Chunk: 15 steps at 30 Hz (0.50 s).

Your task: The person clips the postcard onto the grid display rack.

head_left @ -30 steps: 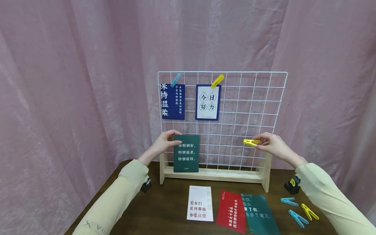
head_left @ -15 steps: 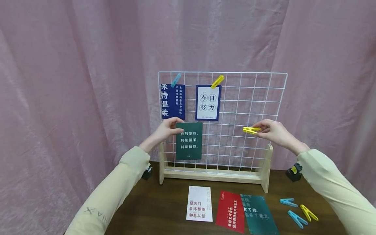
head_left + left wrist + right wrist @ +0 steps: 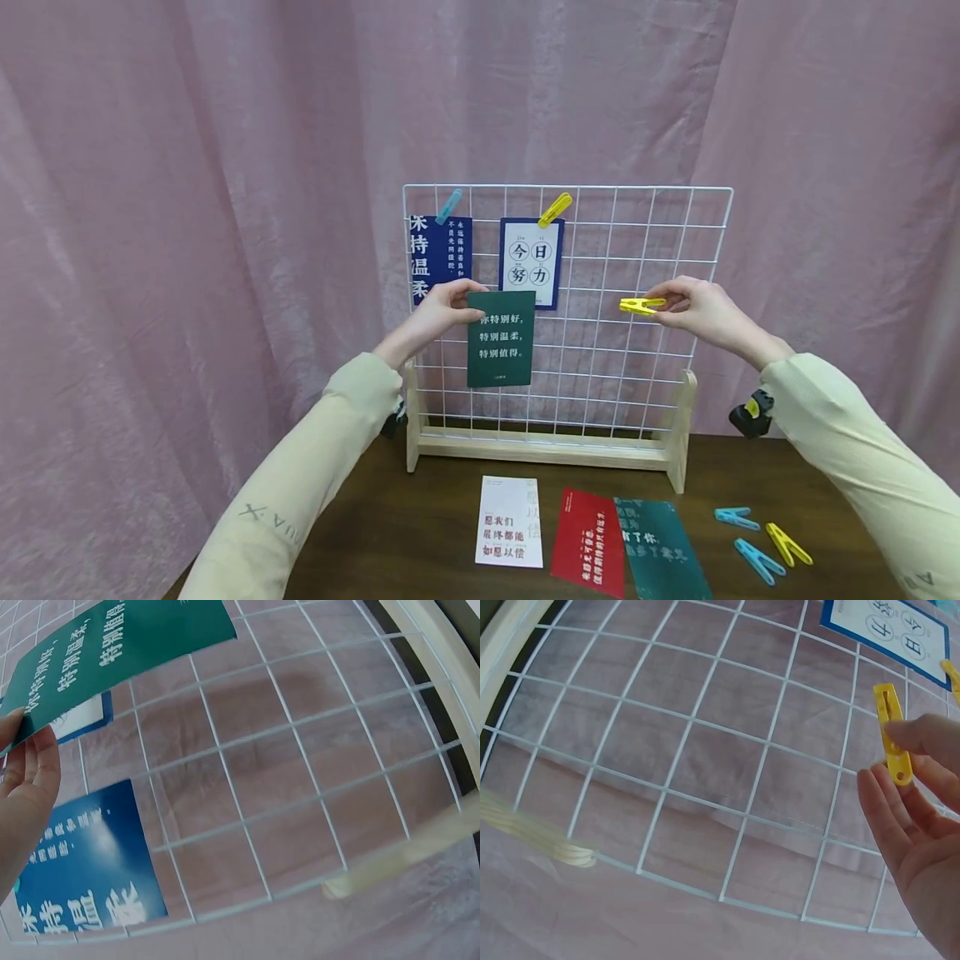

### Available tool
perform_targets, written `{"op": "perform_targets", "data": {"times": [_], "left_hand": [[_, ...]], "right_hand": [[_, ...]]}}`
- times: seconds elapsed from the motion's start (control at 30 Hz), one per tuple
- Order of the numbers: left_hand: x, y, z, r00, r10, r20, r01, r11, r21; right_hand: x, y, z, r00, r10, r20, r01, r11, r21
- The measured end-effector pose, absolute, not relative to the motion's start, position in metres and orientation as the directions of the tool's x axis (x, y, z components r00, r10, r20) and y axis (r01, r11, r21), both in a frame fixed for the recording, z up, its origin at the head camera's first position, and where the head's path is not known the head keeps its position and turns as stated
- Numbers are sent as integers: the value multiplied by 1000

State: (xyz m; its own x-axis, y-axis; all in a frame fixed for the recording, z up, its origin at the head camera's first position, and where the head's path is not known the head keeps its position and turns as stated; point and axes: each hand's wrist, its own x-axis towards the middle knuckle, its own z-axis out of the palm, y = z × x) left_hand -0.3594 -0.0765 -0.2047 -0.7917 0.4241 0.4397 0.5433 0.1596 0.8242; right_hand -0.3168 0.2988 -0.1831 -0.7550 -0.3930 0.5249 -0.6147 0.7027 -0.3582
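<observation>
My left hand [image 3: 444, 315] pinches a dark green card [image 3: 501, 354] with white writing by its upper left edge, in front of the white wire grid [image 3: 585, 350]. The card overlaps the lower part of a blue-bordered white card [image 3: 531, 258] in the head view. To the right, my right hand [image 3: 701, 312] pinches a yellow clothespin [image 3: 641, 306] between thumb and fingers, in front of the grid's right side. A blue card [image 3: 438, 250] hangs at upper left under a blue clothespin [image 3: 449, 206]. Another yellow clothespin [image 3: 555, 210] holds the white card.
On the dark table [image 3: 420, 533] lie a white card [image 3: 510, 521], a red card [image 3: 590, 542] and a second green card [image 3: 663, 550]. Several clothespins [image 3: 760, 560] lie at right. The grid stands in a wooden base [image 3: 540, 450]; a pink curtain [image 3: 225, 208] hangs behind.
My left hand has raised the green card and carried it to the right. My right hand has risen with the yellow clothespin. The cards and clothespins on the table stay put.
</observation>
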Motion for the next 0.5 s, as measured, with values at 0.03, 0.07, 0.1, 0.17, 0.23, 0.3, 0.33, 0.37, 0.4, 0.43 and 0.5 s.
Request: {"op": "perform_targets", "data": {"times": [0.03, 0.07, 0.1, 0.17, 0.23, 0.3, 0.33, 0.37, 0.4, 0.43, 0.5], "left_hand": [[-360, -74, -204, -790, 425, 442, 546, 162, 822], [-360, -71, -202, -790, 423, 444, 548, 163, 820], [-360, -68, -201, -788, 423, 447, 551, 161, 819], [-360, -62, -199, -787, 421, 451, 556, 166, 815], [-360, -57, -198, -788, 415, 455, 556, 162, 815], [-360, -50, -195, -784, 416, 461, 560, 153, 814], [-361, -47, -194, -782, 416, 463, 562, 151, 813], [-361, -44, -192, -780, 417, 467, 567, 151, 810], [-361, -41, -190, -779, 417, 469, 568, 149, 810], [-362, -38, -188, -777, 417, 472, 570, 148, 808], [-362, -33, -184, -773, 420, 476, 580, 161, 799]], "right_hand": [[-316, 298, -181, -747, -391, 538, -620, 702, -350], [-316, 298, -180, -738, -386, 553, -623, 704, -340], [-316, 297, -178, -727, -386, 567, -629, 706, -326], [-315, 297, -176, -714, -384, 586, -633, 713, -303], [-315, 297, -174, -709, -378, 595, -632, 715, -299], [-314, 298, -172, -715, -366, 595, -621, 723, -303], [-313, 298, -171, -721, -353, 596, -614, 724, -315], [-312, 298, -170, -725, -339, 599, -608, 725, -325], [-312, 297, -169, -729, -324, 603, -600, 726, -336], [-312, 297, -167, -733, -307, 607, -592, 728, -347], [-311, 297, -165, -736, -278, 617, -580, 729, -364]]}}
